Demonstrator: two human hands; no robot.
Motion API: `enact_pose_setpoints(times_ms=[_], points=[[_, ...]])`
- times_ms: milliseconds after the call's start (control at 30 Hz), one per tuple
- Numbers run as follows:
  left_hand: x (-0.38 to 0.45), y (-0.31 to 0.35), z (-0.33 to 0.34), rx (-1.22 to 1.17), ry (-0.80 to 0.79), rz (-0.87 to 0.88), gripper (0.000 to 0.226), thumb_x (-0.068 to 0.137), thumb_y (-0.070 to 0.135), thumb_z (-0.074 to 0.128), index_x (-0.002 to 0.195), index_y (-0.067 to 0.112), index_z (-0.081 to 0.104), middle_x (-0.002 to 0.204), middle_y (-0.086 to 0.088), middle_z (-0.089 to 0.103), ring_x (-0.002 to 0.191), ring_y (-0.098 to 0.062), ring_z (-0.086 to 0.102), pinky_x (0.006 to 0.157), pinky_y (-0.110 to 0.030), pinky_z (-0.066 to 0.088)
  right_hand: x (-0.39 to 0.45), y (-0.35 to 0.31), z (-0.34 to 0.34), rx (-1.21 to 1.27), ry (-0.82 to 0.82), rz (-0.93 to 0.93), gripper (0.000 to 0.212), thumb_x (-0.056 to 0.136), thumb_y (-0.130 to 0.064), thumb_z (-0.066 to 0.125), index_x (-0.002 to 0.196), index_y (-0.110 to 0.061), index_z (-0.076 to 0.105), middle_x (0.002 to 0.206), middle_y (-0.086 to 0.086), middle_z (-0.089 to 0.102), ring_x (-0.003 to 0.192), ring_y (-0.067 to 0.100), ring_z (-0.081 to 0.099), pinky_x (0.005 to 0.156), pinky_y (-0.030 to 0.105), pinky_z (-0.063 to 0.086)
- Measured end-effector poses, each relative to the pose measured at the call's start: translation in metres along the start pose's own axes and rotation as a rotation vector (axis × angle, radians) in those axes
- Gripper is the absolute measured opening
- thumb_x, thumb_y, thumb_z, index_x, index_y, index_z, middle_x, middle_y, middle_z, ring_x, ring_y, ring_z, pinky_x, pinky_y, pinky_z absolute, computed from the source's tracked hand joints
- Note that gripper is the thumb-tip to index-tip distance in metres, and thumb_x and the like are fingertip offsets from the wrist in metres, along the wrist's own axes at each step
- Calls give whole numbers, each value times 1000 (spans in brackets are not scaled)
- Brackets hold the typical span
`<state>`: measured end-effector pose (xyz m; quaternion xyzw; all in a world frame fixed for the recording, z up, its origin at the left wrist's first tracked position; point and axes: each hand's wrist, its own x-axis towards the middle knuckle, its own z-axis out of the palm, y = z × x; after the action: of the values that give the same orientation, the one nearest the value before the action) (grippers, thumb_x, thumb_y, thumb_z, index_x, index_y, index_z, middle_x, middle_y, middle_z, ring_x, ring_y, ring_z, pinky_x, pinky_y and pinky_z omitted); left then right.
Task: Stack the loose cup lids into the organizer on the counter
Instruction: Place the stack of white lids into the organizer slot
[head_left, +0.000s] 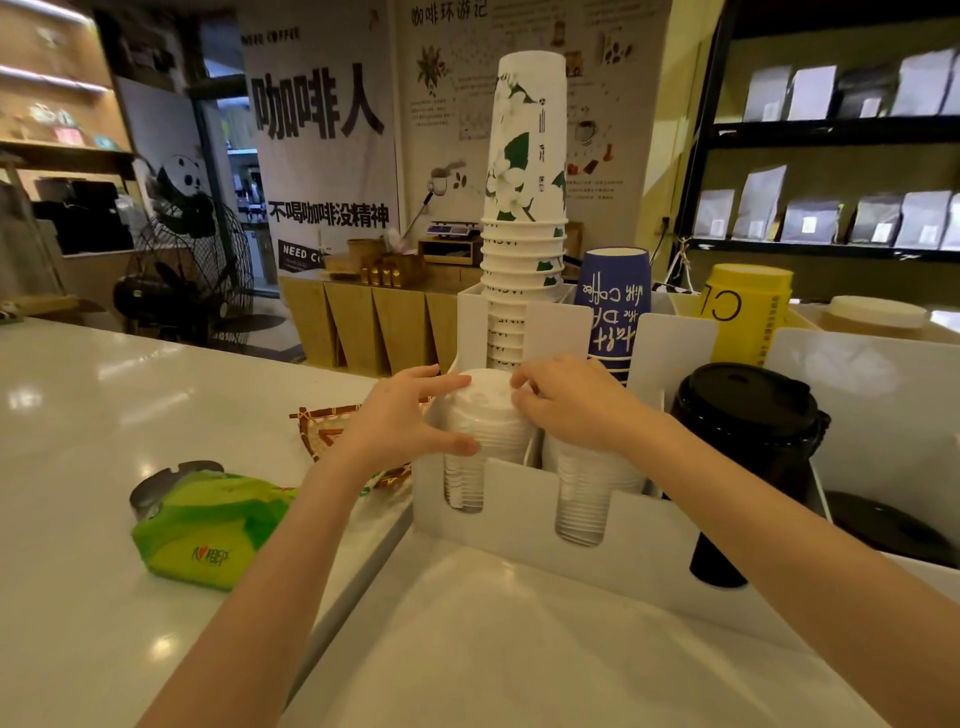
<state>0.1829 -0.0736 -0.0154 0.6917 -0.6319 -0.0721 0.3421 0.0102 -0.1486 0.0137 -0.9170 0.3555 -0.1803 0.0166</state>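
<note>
Both hands cupping white lid stack (485, 415) atop organizer (524, 499) front-left slot, left hand (410, 415) fingers wrapped round side, right hand (566, 402) fingertips pinching top rim, prob. to keep lids aligned w/ slot while seating.

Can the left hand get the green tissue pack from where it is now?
Probably yes. The green tissue pack lies in the open on the counter, below and left of the left hand, with nothing between them. But that hand is on the white lids and must let go first.
</note>
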Motion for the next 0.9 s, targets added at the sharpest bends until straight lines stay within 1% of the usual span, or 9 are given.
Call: enact_pose_setpoints(times_ms=[100, 167, 300, 467, 567, 700, 800, 833, 900], points=[[3, -2, 0, 4, -22, 47, 68, 59, 37, 77, 121, 33, 49, 138, 4, 41, 129, -17, 30, 104, -45, 25, -1, 0, 3, -29, -1, -1, 31, 92, -32, 38, 114, -16, 54, 111, 10, 61, 102, 28, 50, 89, 41, 38], [4, -4, -1, 9, -32, 53, 64, 60, 35, 77, 119, 33, 52, 132, 4, 44, 120, -14, 34, 100, -40, 29, -2, 0, 5, -38, 3, 1, 31, 92, -34, 39, 112, -16, 55, 109, 10, 61, 101, 27, 50, 88, 41, 38], [4, -7, 0, 8, -38, 57, 62, 61, 33, 77, 118, 33, 52, 129, 4, 47, 107, -9, 35, 95, -37, 34, -4, -3, 10, -101, 41, -10, 30, 92, -34, 37, 105, -15, 55, 104, 10, 62, 98, 26, 49, 87, 41, 34], [4, -4, -1, 60, -57, 53, 63, 62, 34, 76, 119, 31, 51, 128, 2, 48, 113, -14, 39, 98, -41, 34, -5, -4, 11, -164, 44, -24, 33, 92, -37, 35, 105, -14, 56, 106, 9, 62, 101, 25, 48, 90, 42, 33], [4, -4, 0, 70, -66, 51, 63, 63, 34, 75, 121, 30, 50, 129, 2, 48, 115, -16, 40, 98, -40, 33, -3, -4, 10, -198, 55, -70, 35, 91, -36, 35, 105, -13, 58, 110, 8, 60, 104, 24, 46, 90, 41, 33], [0, -1, 2, 58, -60, 19, 65, 65, 30, 74, 124, 29, 48, 133, 1, 46, 120, -18, 39, 100, -42, 33, -7, -4, 6, -166, 25, -60, 34, 92, -32, 36, 108, -13, 59, 113, 7, 60, 105, 24, 47, 91, 41, 33], [-2, 3, 0, 98, -85, -7, 70, 66, 26, 74, 128, 28, 43, 139, 0, 42, 126, -21, 36, 103, -45, 30, -20, -2, -6, -53, -49, -20, 35, 93, -29, 40, 124, -17, 49, 127, 9, 56, 116, 26, 46, 98, 43, 35], [0, 5, 0, 132, -116, -10, 72, 66, 24, 74, 129, 27, 41, 141, 0, 40, 126, -22, 35, 104, -44, 30, -26, -2, -11, 19, -49, -23, 37, 93, -28, 42, 128, -18, 44, 131, 8, 53, 119, 26, 45, 100, 42, 36], [2, 13, -5, 208, -193, -20, 74, 65, 21, 75, 130, 25, 39, 141, -2, 39, 126, -23, 35, 103, -42, 31, -43, -7, -32, 154, 7, -48, 39, 92, -25, 46, 130, -21, 42, 132, 3, 52, 118, 18, 46, 98, 34, 36]])
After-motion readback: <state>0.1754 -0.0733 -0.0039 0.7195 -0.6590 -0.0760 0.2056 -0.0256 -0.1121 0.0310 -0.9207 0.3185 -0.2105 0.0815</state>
